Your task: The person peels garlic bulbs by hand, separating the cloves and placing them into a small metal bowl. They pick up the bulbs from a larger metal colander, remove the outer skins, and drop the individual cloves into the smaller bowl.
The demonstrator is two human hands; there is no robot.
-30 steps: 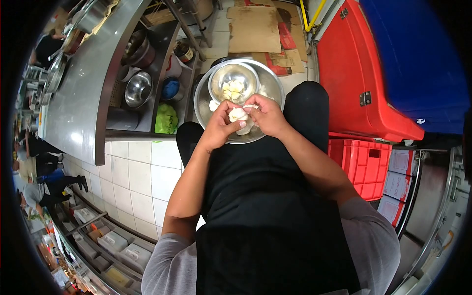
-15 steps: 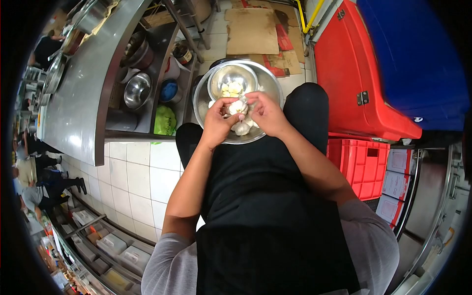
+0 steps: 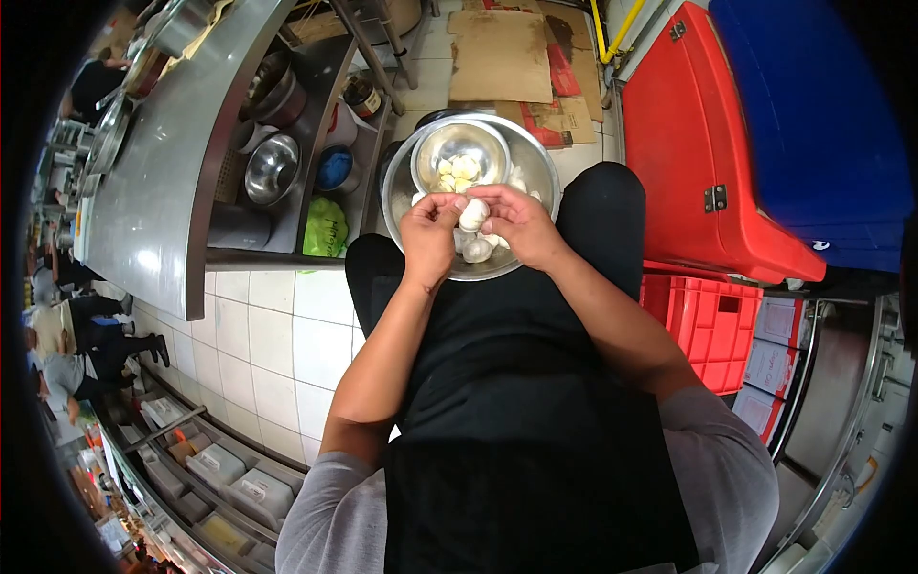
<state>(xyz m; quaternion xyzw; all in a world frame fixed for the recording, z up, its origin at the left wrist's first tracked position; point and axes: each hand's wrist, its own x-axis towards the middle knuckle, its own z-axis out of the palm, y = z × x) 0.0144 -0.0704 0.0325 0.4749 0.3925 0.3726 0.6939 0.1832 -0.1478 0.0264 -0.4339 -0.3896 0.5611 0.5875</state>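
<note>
A white garlic bulb (image 3: pixel 473 214) is held up between both hands over a large steel bowl (image 3: pixel 547 182) on my lap. My right hand (image 3: pixel 525 230) has it between thumb and fingers. The thumb and fingertips of my left hand (image 3: pixel 427 236) are pinched together against the bulb's left side; whether they grip loose skin there is too small to tell. A smaller steel bowl (image 3: pixel 461 137) sits inside the large one, with peeled garlic cloves (image 3: pixel 459 172) in it. Below my hands, more garlic bulbs (image 3: pixel 476 251) lie in the large bowl, partly hidden by my fingers.
On the left stands a steel table (image 3: pixel 158 182) with a shelf holding a metal bowl (image 3: pixel 273 168) and a green bag (image 3: pixel 325 228). A red chest (image 3: pixel 688 143) with a blue lid and a red crate (image 3: pixel 703 330) are on my right. Flattened cardboard (image 3: pixel 500 57) covers the floor ahead.
The bulb has turned and passed from mainly my left fingers to my right thumb and fingers. My left fingertips have closed at its side. The whole view has shifted slightly.
</note>
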